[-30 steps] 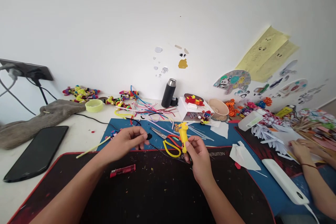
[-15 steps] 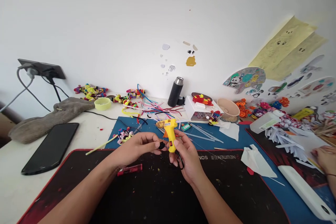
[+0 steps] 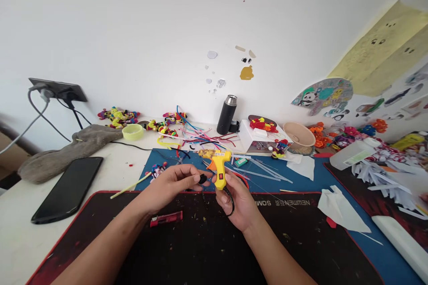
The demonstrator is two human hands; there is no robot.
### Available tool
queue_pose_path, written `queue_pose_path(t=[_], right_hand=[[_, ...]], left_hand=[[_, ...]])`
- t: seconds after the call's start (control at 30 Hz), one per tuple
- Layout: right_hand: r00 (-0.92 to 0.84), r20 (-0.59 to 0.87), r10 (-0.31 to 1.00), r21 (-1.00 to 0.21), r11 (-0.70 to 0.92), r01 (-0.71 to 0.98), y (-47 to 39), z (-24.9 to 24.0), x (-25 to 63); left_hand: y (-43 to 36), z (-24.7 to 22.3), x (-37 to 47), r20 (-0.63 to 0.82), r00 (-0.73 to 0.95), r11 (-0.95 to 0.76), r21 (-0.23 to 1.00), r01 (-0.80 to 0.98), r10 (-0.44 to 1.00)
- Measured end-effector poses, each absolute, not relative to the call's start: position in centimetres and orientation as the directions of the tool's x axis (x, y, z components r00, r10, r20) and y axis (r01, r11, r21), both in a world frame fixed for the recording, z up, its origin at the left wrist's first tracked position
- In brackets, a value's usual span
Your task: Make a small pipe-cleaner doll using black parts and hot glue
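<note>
My right hand (image 3: 237, 198) is closed around the lower handle of a yellow hot glue gun (image 3: 220, 167), whose nozzle points left. A black cord (image 3: 230, 200) runs from the handle's bottom past my fingers. Just left of it, my left hand (image 3: 180, 182) pinches a small black fuzzy piece (image 3: 202, 179); its exact shape is partly hidden by the fingers. The two hands are close together above the dark desk mat (image 3: 214, 249). Below my left wrist lies a red cutter-like tool (image 3: 166, 218).
Behind the hands are scattered pipe cleaners (image 3: 203, 136), a black thermos (image 3: 227, 115), a white box (image 3: 257, 138) and clear glue sticks (image 3: 267, 171). A phone (image 3: 68, 189) and driftwood (image 3: 67, 153) sit left. White paper scraps (image 3: 341, 209) and a bottle (image 3: 354, 153) lie right.
The view has turned slightly, so the surroundings sit differently. The glue gun has tilted a little and its handle has moved slightly away from the black piece in my left hand.
</note>
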State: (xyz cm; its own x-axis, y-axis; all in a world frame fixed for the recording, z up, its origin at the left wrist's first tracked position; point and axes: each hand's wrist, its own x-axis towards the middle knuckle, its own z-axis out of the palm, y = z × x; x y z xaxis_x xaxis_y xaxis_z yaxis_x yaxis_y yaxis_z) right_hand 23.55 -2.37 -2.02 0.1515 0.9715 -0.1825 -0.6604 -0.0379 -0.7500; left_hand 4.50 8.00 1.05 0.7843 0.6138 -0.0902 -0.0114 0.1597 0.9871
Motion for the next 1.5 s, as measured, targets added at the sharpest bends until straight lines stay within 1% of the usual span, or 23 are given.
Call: queue_pose_path(t=[0.07,0.27,0.43,0.53,0.67,0.77,0.9,1.03,1.13,1.23,1.5], right_hand=[[0.113,-0.160,0.981,-0.743,-0.045,-0.668,-2.3,-2.1,23.5],[0.020,-0.120,0.993,-0.779,-0.082,-0.622,-1.9,-1.8,23.5],[-0.063,-0.106,0.992,-0.796,-0.123,-0.592,-1.1,-1.4,23.7],[-0.098,-0.130,0.987,-0.794,-0.163,-0.585,-0.4,-1.4,23.5],[-0.126,-0.208,0.970,-0.769,-0.241,-0.592,0.9,-1.5,22.9],[-0.142,-0.220,0.965,-0.774,-0.261,-0.576,1.7,-1.3,22.6],[-0.164,-0.164,0.973,-0.794,-0.229,-0.563,2.7,-1.0,22.1],[-0.090,-0.098,0.991,-0.809,-0.132,-0.573,3.3,-1.3,22.0],[-0.042,-0.099,0.994,-0.827,-0.106,-0.552,3.3,-1.7,22.3],[-0.034,-0.097,0.995,-0.834,-0.100,-0.543,2.9,-2.0,22.9],[-0.022,-0.086,0.996,-0.807,-0.083,-0.584,2.4,-2.3,23.1]], left_hand=[[8.1,1.2,4.4,-0.074,0.768,0.150,0.988,-0.029,0.637],[7.8,1.9,4.0,-0.051,0.815,0.090,0.996,-0.001,0.577],[7.7,2.3,3.9,-0.048,0.824,0.103,0.995,-0.013,0.565],[7.8,2.3,3.9,-0.051,0.817,0.080,0.997,0.006,0.574],[8.2,2.2,3.7,-0.042,0.804,0.001,0.999,0.051,0.594],[8.6,2.3,3.5,-0.034,0.779,-0.033,0.997,0.070,0.627],[9.2,2.4,2.8,-0.036,0.714,0.000,0.999,0.051,0.699],[9.7,2.2,2.2,-0.043,0.635,0.021,0.999,0.043,0.772],[9.7,2.3,2.2,-0.044,0.647,0.005,0.998,0.062,0.761],[9.3,2.7,2.7,-0.043,0.670,0.002,0.998,0.061,0.741],[8.7,2.3,3.7,-0.038,0.689,-0.013,0.998,0.069,0.724]])
